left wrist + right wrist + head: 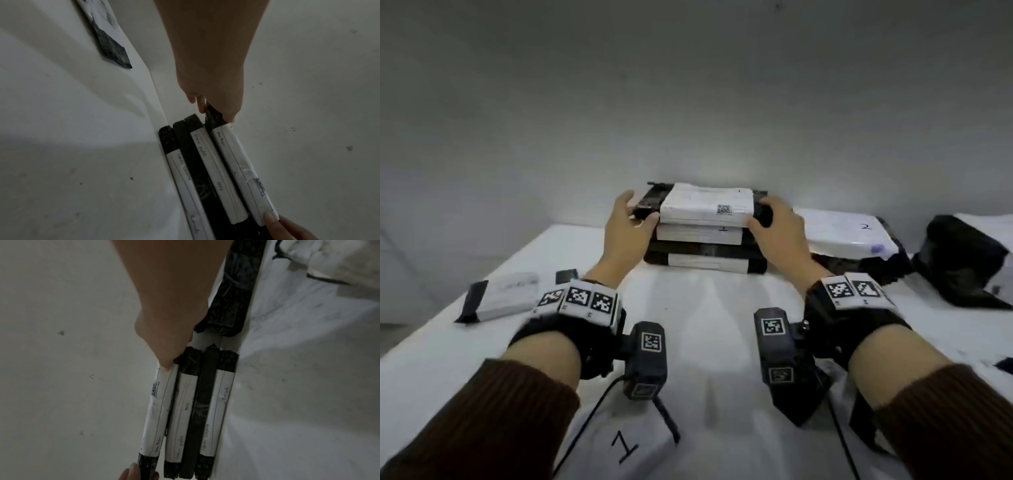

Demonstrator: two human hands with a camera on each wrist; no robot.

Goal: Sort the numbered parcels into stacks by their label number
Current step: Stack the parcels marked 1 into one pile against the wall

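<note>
A stack of black-wrapped parcels (705, 253) with white labels stands at the back of the white table (705, 342). The top parcel (709, 205) (236, 159) (158, 410) bears a label with a code square. My left hand (635, 219) (213, 107) pinches its black left end. At the other end my right hand (767, 219) (170, 363) grips it, thumb on the front edge. Right of the stack lies a white-topped parcel marked 2 (849, 233). A handwritten 1 (625, 447) is on the table in front of me.
A small parcel (500, 298) lies flat at the left near the table's edge. A crumpled black parcel (962, 263) sits at the far right. A grey wall rises just behind the stack. Wrist camera mounts and cables hang over the near table.
</note>
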